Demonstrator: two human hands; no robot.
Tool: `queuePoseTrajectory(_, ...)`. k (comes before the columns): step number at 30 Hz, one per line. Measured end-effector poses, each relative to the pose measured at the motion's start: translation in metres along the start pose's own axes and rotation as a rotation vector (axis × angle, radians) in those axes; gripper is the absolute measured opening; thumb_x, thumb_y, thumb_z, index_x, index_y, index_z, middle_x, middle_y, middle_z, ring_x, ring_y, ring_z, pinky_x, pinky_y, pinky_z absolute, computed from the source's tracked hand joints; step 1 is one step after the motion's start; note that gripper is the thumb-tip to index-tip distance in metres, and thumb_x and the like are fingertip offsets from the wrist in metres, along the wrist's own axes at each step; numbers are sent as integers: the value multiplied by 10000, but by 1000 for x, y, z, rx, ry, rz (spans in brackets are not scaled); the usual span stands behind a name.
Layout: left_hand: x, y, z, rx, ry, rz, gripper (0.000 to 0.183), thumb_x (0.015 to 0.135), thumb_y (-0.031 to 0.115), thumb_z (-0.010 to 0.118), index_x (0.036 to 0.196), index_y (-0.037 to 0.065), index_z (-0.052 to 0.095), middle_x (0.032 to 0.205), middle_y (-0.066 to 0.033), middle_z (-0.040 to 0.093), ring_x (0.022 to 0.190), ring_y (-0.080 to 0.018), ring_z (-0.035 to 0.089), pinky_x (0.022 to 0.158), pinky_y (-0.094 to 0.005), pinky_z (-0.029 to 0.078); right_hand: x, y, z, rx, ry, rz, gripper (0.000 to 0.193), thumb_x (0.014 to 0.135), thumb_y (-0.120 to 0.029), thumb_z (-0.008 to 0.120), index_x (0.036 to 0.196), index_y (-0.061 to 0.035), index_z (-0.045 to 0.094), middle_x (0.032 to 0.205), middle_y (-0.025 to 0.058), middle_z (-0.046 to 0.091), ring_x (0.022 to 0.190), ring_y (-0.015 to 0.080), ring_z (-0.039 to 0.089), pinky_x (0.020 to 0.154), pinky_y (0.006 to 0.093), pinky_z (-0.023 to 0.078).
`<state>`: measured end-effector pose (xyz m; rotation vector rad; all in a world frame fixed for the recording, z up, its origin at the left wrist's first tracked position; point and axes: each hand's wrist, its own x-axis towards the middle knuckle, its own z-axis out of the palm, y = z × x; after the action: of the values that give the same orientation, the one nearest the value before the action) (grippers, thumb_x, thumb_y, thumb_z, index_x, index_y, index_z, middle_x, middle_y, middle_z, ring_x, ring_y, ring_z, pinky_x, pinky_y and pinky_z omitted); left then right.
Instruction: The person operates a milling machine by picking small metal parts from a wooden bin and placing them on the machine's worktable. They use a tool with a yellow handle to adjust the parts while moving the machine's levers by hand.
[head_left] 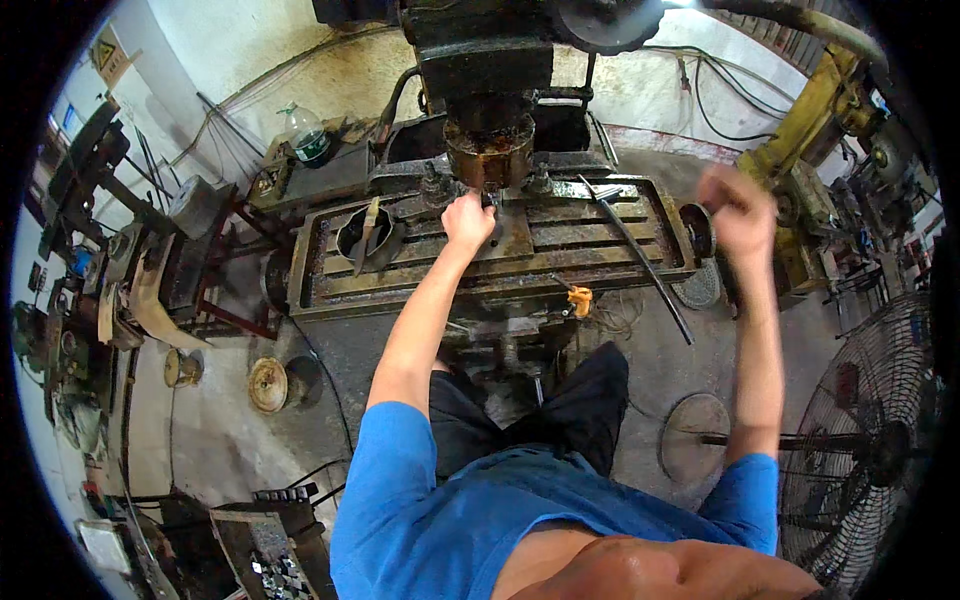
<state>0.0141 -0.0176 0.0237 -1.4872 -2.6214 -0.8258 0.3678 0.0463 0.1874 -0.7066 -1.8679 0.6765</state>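
My left hand (468, 220) is closed just below the rusty spindle head (490, 150) of a milling machine. Its fingers are curled at a small part on the table, and what they grip is too hidden to name. Over the right end of the slotted machine table (420, 290), my right hand (742, 215) is raised and smeared by motion. Close beside it is a round handwheel (697, 230). A long dark bar-handled wrench (645, 262) lies across the table's right part, its handle jutting past the front edge. Left of my left hand, a brush (368, 238) rests across a round bowl (350, 235).
A yellow-orange fitting (579, 300) sits at the table's front edge. On the right stands a large fan (870, 450) with a round base (695, 438). A clear bottle (305, 135) stands at the back left. A round can (268, 385) is on the floor.
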Motion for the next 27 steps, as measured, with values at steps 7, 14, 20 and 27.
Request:
queuePoseTrajectory(7,17,-12,14,-162,-52,-45,353,639,308,723,801,12,619,765,-182,626,763,-330,611,655,-418,485,135,-140,-75,616,107,-444,535,732,-249,463,1156,76,450,1190,198,472,1151,343,426,1060,467,218)
queuePoseTrajectory(14,14,-15,16,-177,27,-51,404,606,342,752,630,-17,567,659,-187,598,674,-349,596,607,-417,468,34,-72,-50,467,165,-609,425,694,-339,528,988,-33,531,1057,227,551,1112,494,424,989,594,223)
queuePoseTrajectory(20,11,-18,18,-196,40,-59,419,602,351,753,609,-23,565,656,-198,597,660,-353,597,595,-415,467,29,-65,-45,478,120,-659,273,719,-335,523,807,-79,485,974,184,568,1095,456,448,988,623,193)
queuePoseTrajectory(27,11,-15,20,-214,49,-40,362,601,325,756,609,9,580,642,-172,597,663,-341,601,589,-424,473,24,-63,-44,398,210,-642,153,741,-201,443,684,-71,389,869,182,540,1049,445,477,960,644,231)
